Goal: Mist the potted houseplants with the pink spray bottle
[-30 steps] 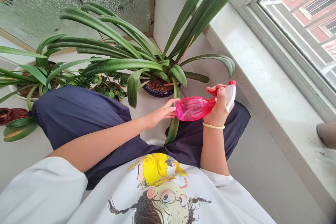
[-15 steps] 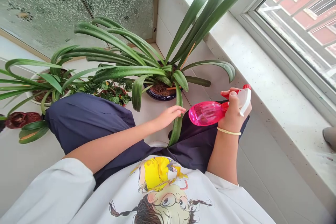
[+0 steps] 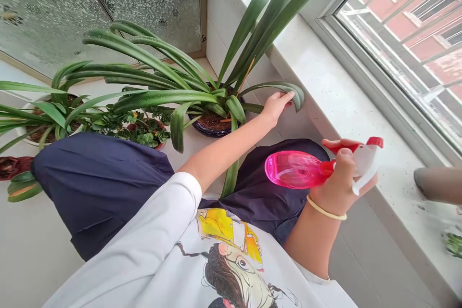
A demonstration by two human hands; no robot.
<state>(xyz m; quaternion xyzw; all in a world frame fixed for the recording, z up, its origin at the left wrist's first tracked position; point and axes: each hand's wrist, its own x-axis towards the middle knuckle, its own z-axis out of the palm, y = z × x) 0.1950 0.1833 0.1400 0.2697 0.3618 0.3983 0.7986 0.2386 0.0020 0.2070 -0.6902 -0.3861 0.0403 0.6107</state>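
The person's left hand (image 3: 276, 106) reaches out at about 1 o'clock from the lap, fingers stretched long and close together. Their tips touch the drooping end of a broad leaf (image 3: 296, 94), which curls over just at the hand's 2 o'clock. Whether the thumb pinches the leaf from beneath cannot be told. That leaf belongs to the large strap-leaved plant (image 3: 169, 65), rooted in a dark blue pot (image 3: 206, 130) at the hand's 8 o'clock. The right hand (image 3: 339, 184) is wrapped firmly around the neck of a pink spray bottle (image 3: 293, 169), with the thumb on top near the red and white trigger head (image 3: 365, 163). The bottle lies roughly level, its pink body pointing toward 9 o'clock, well apart from the leaf and lower in the view. A thin pale bracelet (image 3: 325, 211) circles that wrist. The white speckled windowsill (image 3: 335, 82) runs from 12 o'clock down to 4 o'clock, its edge close beside both hands, and the window frame (image 3: 382, 82) lies beyond it. A grey object (image 3: 436, 184) sits on the sill at the right hand's 3 o'clock. Toward 9 o'clock stand a small leafy pot (image 3: 147, 131) and a pale pot (image 3: 25, 122), crowding the floor with leaves. Open room remains between the bottle and the blue pot, above the dark trousers (image 3: 97, 183).
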